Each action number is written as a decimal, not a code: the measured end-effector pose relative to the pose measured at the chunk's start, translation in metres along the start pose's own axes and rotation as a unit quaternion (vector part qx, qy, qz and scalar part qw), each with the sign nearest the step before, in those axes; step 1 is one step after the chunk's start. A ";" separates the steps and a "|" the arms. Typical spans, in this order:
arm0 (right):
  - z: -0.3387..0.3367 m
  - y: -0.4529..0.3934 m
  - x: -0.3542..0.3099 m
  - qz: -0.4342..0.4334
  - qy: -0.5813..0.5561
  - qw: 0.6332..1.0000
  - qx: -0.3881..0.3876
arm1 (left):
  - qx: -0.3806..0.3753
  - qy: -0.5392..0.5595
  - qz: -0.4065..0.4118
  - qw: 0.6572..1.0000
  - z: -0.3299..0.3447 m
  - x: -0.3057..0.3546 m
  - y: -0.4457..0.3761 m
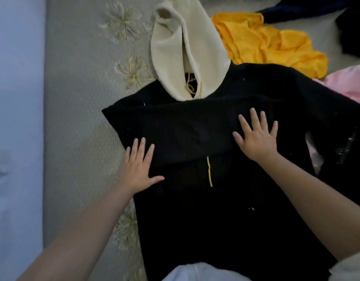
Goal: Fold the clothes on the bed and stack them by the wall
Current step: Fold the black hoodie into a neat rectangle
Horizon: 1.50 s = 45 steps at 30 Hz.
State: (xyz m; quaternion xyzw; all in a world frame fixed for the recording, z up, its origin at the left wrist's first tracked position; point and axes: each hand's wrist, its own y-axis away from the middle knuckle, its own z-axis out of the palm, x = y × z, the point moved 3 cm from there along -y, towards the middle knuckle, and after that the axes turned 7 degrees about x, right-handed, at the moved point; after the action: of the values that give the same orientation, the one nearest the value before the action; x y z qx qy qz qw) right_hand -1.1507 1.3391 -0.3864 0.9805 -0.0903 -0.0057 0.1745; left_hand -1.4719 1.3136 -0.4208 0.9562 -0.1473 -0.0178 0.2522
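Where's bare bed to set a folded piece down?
Free: the bedspread strip between the wall and the black hoodie, left of its cream hood. Crowded: far right, with the yellow garment and pink garment. Both hands press the hoodie.

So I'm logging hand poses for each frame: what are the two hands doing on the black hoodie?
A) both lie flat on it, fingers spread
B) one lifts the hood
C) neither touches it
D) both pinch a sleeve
A: the left hand and right hand lie flat, fingers spread, on the black hoodie.
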 end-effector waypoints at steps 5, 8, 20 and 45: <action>0.020 0.006 0.015 0.025 0.000 0.997 -0.070 | -0.014 -0.003 -0.028 1.000 0.014 -0.011 -0.010; 0.023 0.006 0.005 0.047 0.008 0.996 -0.074 | -0.003 -0.002 -0.038 0.999 0.012 -0.011 -0.009; 0.040 0.070 -0.021 0.069 -0.009 0.990 -0.126 | -0.052 -0.021 -0.033 0.998 0.002 -0.028 0.013; 0.021 0.142 0.243 0.356 -0.377 0.844 0.138 | 0.009 -0.002 0.128 0.992 0.006 0.284 0.007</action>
State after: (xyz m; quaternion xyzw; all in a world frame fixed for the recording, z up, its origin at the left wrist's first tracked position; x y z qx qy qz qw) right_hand -0.9375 1.1570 -0.3527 0.8176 -0.4913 -0.2996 -0.0195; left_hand -1.2024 1.2225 -0.4111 0.9317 -0.2694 0.0141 0.2433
